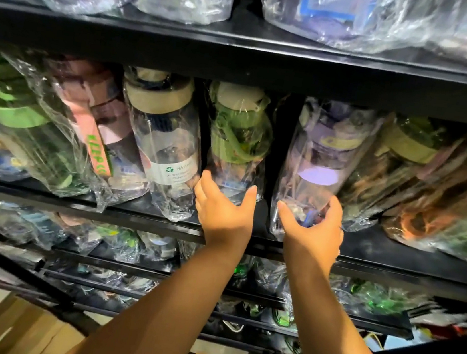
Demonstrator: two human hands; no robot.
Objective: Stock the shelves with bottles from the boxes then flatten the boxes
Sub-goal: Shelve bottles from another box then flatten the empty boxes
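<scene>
Gripping the base of a green-lidded clear bottle in plastic wrap (239, 135), the person's left hand (223, 205) is curling round it. The right hand (313, 230) is clasping a lilac-lidded clear bottle in plastic wrap (318, 164) just right of it, both bottles standing on the black metal shelf (130, 216). A brown cardboard box (19, 326) is lying near, lower left.

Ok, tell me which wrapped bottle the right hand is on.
The purple bottle, just right of the green-strapped bottle; the right hand cups its base.
</scene>
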